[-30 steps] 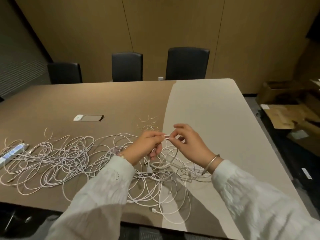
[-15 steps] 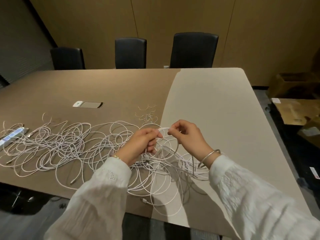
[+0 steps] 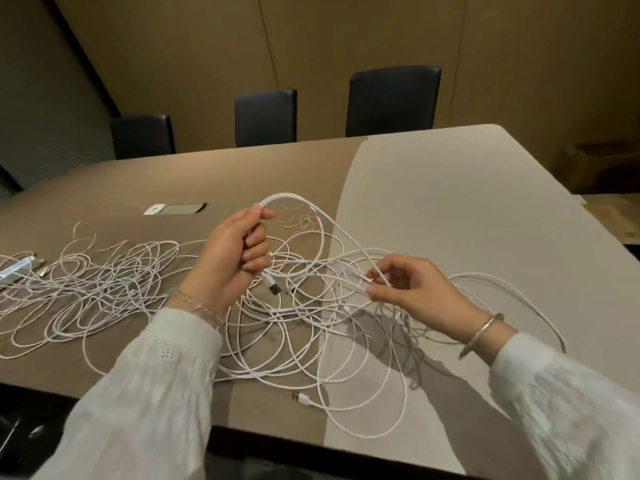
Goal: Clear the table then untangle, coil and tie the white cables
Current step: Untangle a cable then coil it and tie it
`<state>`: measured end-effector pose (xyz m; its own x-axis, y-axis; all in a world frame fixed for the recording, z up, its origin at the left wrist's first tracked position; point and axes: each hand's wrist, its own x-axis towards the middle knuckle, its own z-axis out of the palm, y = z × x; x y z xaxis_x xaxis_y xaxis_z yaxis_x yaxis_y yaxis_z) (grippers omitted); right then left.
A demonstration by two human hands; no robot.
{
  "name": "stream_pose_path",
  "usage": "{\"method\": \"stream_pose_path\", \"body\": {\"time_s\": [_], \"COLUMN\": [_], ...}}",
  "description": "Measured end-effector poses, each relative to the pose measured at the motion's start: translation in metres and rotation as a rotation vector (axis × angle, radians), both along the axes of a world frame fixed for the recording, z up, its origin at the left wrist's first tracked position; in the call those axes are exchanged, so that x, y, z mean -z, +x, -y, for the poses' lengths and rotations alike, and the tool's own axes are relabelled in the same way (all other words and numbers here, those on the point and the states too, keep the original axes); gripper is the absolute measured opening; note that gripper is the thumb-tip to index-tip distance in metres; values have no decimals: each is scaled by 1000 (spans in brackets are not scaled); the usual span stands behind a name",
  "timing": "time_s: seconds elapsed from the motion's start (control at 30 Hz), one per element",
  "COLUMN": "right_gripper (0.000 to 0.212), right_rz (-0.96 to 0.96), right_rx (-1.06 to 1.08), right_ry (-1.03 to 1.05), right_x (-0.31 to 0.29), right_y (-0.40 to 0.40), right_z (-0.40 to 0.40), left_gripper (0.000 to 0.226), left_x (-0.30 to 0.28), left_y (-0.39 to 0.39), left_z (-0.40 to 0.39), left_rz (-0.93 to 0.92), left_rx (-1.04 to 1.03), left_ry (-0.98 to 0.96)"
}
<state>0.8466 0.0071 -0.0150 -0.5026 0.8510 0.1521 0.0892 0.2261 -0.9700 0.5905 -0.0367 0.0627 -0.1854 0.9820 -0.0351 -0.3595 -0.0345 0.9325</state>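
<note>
A big tangle of white cables sprawls over the table from the left edge to its near middle. My left hand grips one white cable in a fist above the tangle; a USB plug hangs just below that fist. The cable arches up out of the fist and runs down to my right hand, which pinches it between thumb and fingertips. More loops trail past my right wrist. Another plug lies near the front edge.
Thin wire ties lie in a small heap beyond my hands. A flush socket cover sits in the tabletop at left, and a pale flat packet lies at the far left. Three black chairs stand behind the table.
My hands have drawn apart: the left has risen with the cable in a fist, the right has moved right and down, and a long arch of cable now spans between them.
</note>
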Motion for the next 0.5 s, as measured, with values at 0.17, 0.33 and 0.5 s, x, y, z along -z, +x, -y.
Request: {"method": "stream_pose_path", "body": {"time_s": [0.17, 0.33, 0.5], "right_gripper": [13, 19, 11], "right_rz": [54, 211, 332], "right_rx": [17, 145, 279], "right_ry": [141, 380, 580], "right_x": [28, 36, 20], "right_y": [12, 7, -10], "right_z": [20, 57, 99], "left_gripper": [22, 23, 24], "left_x": [32, 57, 61], "left_y": [-19, -7, 12], "left_z": [30, 83, 127], "left_rz": [-4, -28, -73], "left_rx": [-45, -97, -184], "left_ry": [70, 98, 92]}}
